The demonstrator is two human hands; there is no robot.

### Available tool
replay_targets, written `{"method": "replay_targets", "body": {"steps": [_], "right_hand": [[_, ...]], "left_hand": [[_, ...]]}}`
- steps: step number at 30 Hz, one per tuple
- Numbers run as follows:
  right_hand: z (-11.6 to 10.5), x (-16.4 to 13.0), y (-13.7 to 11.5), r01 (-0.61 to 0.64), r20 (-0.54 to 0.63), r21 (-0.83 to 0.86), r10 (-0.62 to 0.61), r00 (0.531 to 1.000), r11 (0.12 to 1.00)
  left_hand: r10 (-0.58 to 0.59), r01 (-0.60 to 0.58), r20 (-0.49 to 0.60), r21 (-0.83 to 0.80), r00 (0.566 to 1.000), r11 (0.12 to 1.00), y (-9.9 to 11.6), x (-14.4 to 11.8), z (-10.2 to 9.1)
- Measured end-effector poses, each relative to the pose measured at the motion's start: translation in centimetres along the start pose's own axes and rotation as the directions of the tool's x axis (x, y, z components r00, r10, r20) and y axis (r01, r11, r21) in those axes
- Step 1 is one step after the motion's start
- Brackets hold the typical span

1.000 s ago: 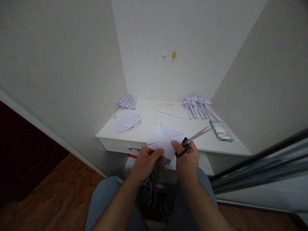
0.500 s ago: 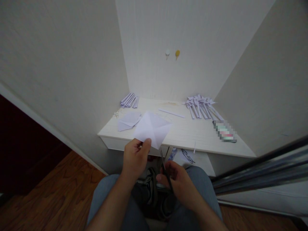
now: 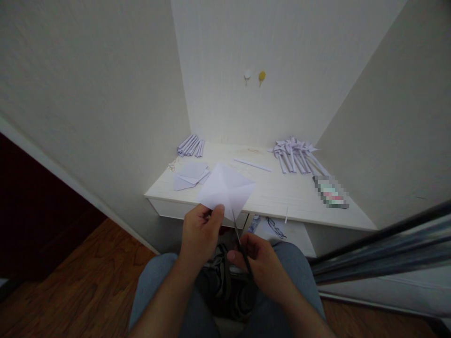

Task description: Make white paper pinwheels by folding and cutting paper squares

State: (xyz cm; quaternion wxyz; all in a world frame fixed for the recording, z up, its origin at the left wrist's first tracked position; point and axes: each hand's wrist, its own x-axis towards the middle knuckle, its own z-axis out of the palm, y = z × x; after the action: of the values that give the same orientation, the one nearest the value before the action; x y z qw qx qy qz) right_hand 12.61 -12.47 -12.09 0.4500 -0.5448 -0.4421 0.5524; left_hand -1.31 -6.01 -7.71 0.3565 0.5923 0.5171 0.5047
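Note:
Between thumb and fingers, my left hand (image 3: 202, 230) pinches a square sheet of white paper (image 3: 229, 185) by its near left edge. Diagonal creases cross the sheet, which is held over the shelf's front edge. My right hand (image 3: 259, 260) is closed around dark-handled scissors (image 3: 239, 239). Their blades reach the paper's near corner and overlap it; how deep any cut goes is hard to see. Left of the held sheet, a few loose paper sheets (image 3: 188, 176) lie on the white shelf (image 3: 271, 197).
Rolled paper sticks (image 3: 191, 145) sit at the back left, with paper pinwheels (image 3: 294, 152) at the back right. A single paper stick (image 3: 252, 164) lies mid-shelf. A phone (image 3: 330, 192) rests at the right. Glasses (image 3: 276, 227) are in the open compartment below.
The scissor blades have moved up onto the paper's near corner, from just below it. My left hand keeps its pinch on the sheet. The whole view has shifted slightly.

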Motion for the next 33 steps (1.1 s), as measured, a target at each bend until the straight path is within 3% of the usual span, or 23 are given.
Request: {"method": "replay_targets", "body": {"steps": [12, 33], "right_hand": [[0.00, -0.15, -0.52, -0.017, 0.000, 0.055, 0.017, 1.000, 0.998], [-0.21, -0.07, -0.07, -0.022, -0.022, 0.010, 0.022, 1.000, 1.000]], "left_hand": [[-0.018, 0.018, 0.007, 0.004, 1.000, 1.000, -0.19, -0.03, -0.01], [-0.037, 0.040, 0.055, -0.063, 0.998, 0.997, -0.33, -0.52, 0.28]]}}
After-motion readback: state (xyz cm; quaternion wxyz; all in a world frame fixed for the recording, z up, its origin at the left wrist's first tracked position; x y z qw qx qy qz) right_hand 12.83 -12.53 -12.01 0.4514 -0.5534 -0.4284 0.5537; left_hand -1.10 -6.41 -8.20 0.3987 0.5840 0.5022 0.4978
